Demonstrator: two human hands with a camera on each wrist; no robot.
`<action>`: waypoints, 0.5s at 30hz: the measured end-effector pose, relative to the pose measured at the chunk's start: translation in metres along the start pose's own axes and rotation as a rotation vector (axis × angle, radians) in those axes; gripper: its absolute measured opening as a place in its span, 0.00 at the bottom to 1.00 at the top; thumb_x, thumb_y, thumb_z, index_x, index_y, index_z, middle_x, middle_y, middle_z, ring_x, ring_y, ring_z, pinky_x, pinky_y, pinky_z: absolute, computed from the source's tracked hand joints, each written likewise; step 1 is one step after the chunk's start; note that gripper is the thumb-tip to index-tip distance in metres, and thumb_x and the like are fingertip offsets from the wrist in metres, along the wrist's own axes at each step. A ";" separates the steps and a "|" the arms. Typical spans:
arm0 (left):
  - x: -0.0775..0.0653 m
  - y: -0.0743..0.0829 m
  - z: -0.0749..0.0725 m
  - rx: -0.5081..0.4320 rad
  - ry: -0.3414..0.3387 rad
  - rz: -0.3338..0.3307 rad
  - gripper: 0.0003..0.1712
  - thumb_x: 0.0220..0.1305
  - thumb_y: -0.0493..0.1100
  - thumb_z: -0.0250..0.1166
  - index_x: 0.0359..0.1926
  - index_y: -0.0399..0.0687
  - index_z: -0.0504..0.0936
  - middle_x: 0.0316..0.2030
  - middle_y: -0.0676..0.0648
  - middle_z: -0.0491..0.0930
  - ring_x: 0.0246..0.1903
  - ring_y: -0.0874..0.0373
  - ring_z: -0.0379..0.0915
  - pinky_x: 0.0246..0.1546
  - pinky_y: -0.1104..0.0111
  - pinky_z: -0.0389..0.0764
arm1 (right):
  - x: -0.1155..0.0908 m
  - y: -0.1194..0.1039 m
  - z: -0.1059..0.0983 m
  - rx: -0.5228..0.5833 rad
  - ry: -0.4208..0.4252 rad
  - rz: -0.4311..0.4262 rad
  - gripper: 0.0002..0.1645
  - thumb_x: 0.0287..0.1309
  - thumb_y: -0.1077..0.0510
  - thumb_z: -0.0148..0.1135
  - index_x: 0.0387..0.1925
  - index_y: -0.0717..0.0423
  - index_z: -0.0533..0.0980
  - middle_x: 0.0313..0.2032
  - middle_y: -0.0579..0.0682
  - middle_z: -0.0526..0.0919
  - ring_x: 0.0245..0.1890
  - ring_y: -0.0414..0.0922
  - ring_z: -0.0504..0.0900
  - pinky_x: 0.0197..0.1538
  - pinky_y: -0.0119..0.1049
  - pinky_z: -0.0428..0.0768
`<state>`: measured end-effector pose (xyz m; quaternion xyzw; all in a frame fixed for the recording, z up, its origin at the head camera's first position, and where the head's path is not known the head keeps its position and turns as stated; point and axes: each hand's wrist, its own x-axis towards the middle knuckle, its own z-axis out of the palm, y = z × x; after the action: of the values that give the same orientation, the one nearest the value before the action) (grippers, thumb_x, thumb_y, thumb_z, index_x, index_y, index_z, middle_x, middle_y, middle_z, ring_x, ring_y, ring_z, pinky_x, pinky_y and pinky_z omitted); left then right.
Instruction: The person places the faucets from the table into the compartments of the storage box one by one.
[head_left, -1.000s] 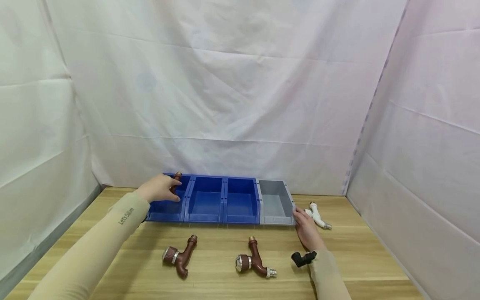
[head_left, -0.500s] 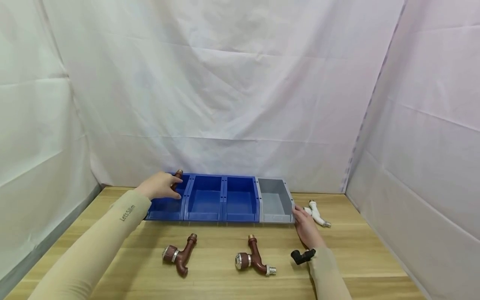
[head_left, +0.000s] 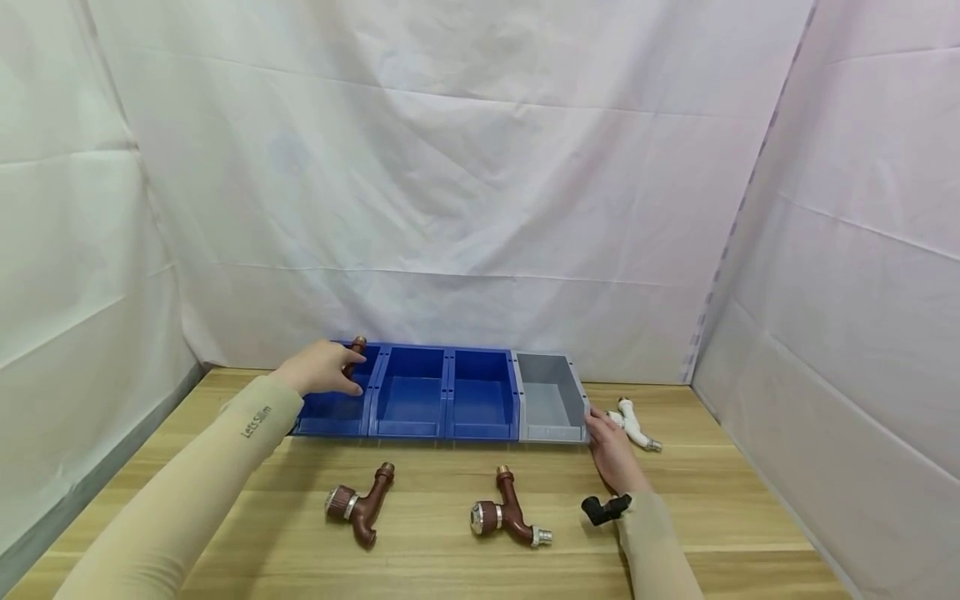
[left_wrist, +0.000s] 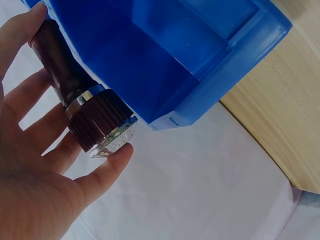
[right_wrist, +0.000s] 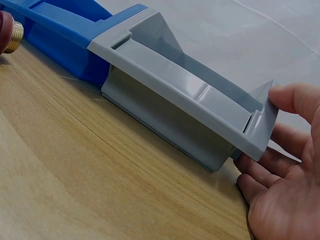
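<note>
My left hand holds a dark brown faucet over the leftmost blue bin. In the left wrist view the thumb presses one end, the little finger touches the silver cap of its ribbed knob, and the other fingers lie behind. My right hand grips the outer edge of the grey bin at the right end of the row. Seen from the right wrist, its thumb is on top of the bin's side and its fingers are underneath.
Two brown faucets, one plain-spouted and one silver-tipped, lie on the wooden table before the bins. Beyond the right hand lies a white faucet. Two more blue bins fill the row's middle. White cloth surrounds the table.
Hands, bins and faucets keep their places relative to one another. The whole head view has shifted slightly, with everything sitting a little higher in the frame.
</note>
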<state>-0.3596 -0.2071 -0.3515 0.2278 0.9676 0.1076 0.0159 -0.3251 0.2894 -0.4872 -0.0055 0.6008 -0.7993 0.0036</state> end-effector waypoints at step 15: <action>0.001 0.000 0.002 0.019 -0.003 0.008 0.35 0.55 0.51 0.72 0.60 0.36 0.77 0.51 0.36 0.80 0.51 0.38 0.75 0.51 0.46 0.74 | -0.003 -0.003 0.001 0.015 -0.009 0.014 0.35 0.73 0.60 0.46 0.74 0.66 0.48 0.73 0.58 0.49 0.72 0.49 0.50 0.71 0.40 0.51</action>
<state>-0.3608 -0.2063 -0.3536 0.2321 0.9676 0.0983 0.0149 -0.3223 0.2894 -0.4845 -0.0047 0.5947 -0.8038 0.0118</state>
